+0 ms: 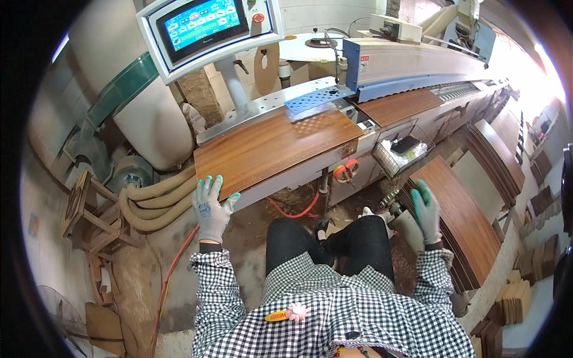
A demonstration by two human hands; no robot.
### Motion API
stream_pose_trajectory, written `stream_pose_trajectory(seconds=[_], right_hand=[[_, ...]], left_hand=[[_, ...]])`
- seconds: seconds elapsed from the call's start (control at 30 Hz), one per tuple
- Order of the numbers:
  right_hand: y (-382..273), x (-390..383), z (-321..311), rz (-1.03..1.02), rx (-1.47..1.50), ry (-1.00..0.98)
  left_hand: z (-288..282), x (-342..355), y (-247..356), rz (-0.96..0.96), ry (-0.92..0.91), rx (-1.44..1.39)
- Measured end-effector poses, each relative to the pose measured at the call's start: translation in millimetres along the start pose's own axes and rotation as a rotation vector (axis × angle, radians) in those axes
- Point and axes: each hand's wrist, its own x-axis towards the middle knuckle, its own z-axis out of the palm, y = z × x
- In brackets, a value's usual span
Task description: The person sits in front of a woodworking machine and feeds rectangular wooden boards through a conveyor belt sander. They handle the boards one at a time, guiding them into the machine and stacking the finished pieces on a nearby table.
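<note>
A brown wood-grain panel lies on the infeed bed of a long machine, its far edge running under a blue perforated plate. At its near left corner rests my left hand, gloved in grey and green, fingers spread against the panel's end. My right hand, in a matching glove, is held beside a stack of brown panels on the right; its fingers are stretched out and it grips nothing. Farther along the machine, a second brown panel sits partly under the blue-edged housing.
A control screen with a red button stands at the upper left. On the machine's front hang a wire basket and tape rolls. Ribbed hoses and a wooden stool are at left. A red air hose crosses the floor.
</note>
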Motion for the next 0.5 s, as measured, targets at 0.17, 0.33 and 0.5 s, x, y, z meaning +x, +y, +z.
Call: stream_pose_trajectory(seconds=[0.17,0.33,0.5], right_hand=[[44,-12,-78,0.265,-1.19,0.034],[64,-47,-74,0.254,-1.35,0.036],[56,-68,-67,0.116,-1.339,0.075]], left_hand=[[7,1,5,0.016,0.029,0.002],[8,0,5,-0.013,0.015,0.003],[8,2,5,-0.004,0.004,0.009]])
